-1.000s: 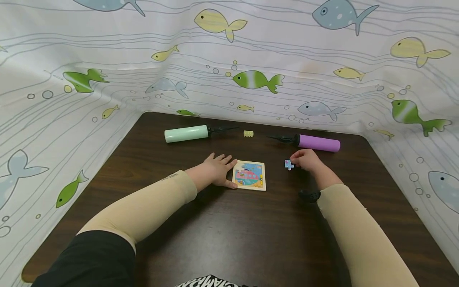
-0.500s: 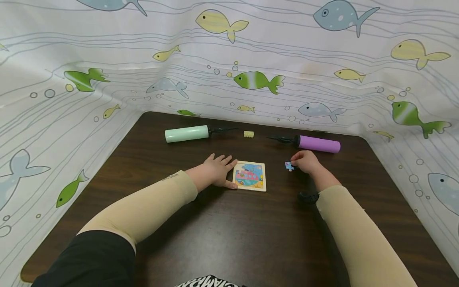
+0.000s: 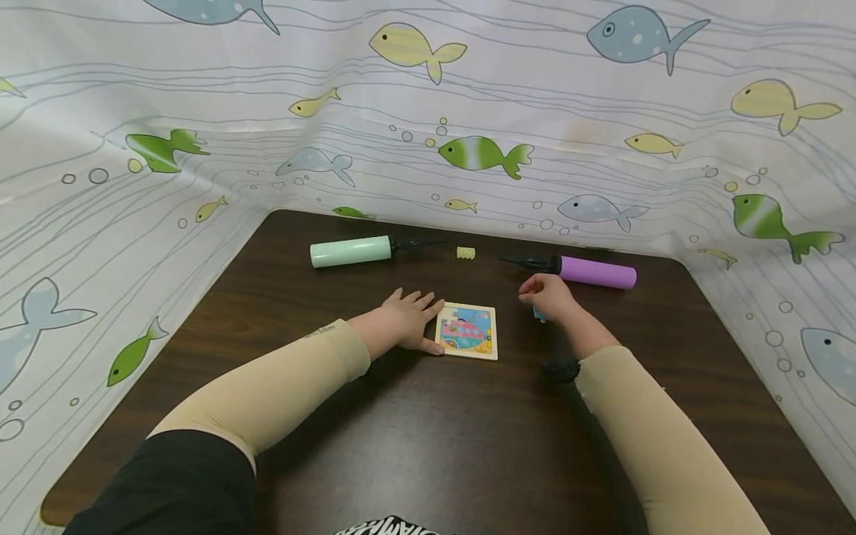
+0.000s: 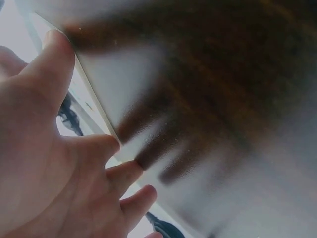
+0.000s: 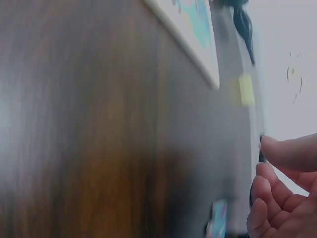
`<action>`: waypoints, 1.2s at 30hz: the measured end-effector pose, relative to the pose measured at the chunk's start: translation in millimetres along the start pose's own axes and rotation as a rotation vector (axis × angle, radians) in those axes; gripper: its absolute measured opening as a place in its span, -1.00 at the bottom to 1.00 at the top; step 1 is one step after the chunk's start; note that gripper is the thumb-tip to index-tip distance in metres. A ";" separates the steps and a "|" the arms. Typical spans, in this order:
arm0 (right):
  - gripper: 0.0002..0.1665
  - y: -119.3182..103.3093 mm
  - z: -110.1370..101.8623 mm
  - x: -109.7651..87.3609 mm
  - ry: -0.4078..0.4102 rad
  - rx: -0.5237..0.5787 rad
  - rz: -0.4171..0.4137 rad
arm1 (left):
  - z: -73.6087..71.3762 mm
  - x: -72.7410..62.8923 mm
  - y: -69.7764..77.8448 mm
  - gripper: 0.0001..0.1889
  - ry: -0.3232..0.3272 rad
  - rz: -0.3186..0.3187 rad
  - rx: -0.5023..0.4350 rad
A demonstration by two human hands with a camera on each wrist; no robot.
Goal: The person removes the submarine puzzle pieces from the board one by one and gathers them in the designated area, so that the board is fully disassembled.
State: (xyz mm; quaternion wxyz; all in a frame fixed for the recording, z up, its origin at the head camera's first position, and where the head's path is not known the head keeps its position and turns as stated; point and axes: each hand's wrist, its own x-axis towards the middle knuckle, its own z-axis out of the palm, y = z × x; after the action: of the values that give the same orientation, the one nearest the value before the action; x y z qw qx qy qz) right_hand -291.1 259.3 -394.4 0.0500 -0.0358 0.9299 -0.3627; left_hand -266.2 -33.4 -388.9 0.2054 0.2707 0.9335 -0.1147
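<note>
My left hand lies spread on the table, thumb and fingers along the left edge of a small framed jigsaw puzzle. The puzzle shows a pink submarine among blue, and its upper left area looks pale. In the left wrist view, fingertips touch the frame's edge. My right hand is above the table right of the puzzle, with thumb and fingers drawn together. A blue jigsaw piece lies below it, partly covered. In the right wrist view the piece is apart from the fingers; anything between them cannot be made out.
A mint-green hand pump lies at the back left, a purple one at the back right. Between them sits a small pale yellow block. A fish-patterned curtain encloses the dark wooden table.
My right hand has moved left from beside the blue jigsaw piece and now partly covers it. The piece stays on the table. The left hand keeps its place at the puzzle.
</note>
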 end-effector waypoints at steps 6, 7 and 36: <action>-0.89 -24.3 20.0 3.8 -0.046 0.002 -0.060 | 1.2 1.8 0.2 0.10 0.004 -0.001 -0.003; -0.89 -27.8 23.7 4.1 -0.058 0.002 -0.066 | 1.5 1.9 0.3 0.10 0.004 -0.002 -0.005; -0.69 -51.5 68.5 6.3 -0.204 -0.084 -0.069 | 3.3 5.0 0.1 0.09 0.012 -0.009 0.017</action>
State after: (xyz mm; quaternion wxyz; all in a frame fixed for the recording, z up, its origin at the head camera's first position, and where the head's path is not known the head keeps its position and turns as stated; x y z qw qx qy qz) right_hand -287.7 174.9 -410.1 0.1301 -0.1063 0.9325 -0.3196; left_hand -269.0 -32.1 -394.1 0.1972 0.2687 0.9349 -0.1218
